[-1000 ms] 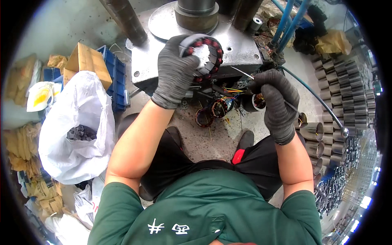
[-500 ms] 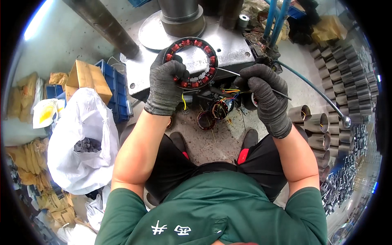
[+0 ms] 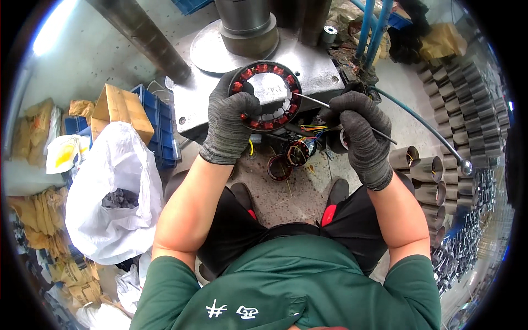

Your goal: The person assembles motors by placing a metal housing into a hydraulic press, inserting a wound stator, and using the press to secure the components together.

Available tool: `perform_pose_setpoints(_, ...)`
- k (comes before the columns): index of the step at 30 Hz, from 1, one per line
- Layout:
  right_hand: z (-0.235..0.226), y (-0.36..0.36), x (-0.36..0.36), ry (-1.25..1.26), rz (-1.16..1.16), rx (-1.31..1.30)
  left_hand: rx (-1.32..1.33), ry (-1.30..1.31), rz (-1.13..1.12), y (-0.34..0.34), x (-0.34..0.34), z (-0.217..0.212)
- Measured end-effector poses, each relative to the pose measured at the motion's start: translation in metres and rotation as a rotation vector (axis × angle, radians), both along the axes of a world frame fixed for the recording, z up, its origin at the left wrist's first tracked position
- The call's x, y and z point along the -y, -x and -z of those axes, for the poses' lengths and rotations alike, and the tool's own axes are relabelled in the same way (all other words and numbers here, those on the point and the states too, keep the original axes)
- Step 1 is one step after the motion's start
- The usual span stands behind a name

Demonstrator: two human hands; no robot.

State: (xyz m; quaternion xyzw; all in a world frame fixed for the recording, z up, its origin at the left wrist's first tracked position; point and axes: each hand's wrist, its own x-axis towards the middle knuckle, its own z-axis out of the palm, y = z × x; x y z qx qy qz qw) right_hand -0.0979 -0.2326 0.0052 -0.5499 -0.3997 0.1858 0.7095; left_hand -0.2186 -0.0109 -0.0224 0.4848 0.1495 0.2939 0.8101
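A ring-shaped motor stator (image 3: 290, 80) with red-brown copper coils round its inside is gripped by my left hand (image 3: 231, 118), thumb through the opening and fingers behind the rim. My right hand (image 3: 363, 132), closed, holds a thin metal rod (image 3: 313, 100). The rod's far end touches or lies very near the ring's right side. Both hands wear dark grey knitted gloves. Below the ring, on the floor between my feet, lie two more stators (image 3: 297, 152) with coloured wires (image 3: 314, 129) beside them.
A steel press table (image 3: 322, 82) with a thick column (image 3: 242, 25) stands ahead. At left are a white sack (image 3: 110, 231), a cardboard box (image 3: 124, 113) and blue crates (image 3: 162, 129). Metal cylinders (image 3: 429, 169) stack up at right, near a ball-ended lever (image 3: 466, 166).
The stator and both hands have shifted slightly right and down in the picture, and the ring is tilted a little differently. The rod stays at its right side.
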Motion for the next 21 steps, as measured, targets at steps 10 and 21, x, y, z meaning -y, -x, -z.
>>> perform_pose_setpoints(10,0.001,-0.004,-0.007,0.032,0.012,-0.047,-0.064,-0.053,-0.010,0.002,0.009,-0.013)
perform_pose_setpoints(21,0.000,-0.009,-0.006,0.081,-0.028,-0.137,-0.098,-0.091,0.037,0.002,0.006,-0.010)
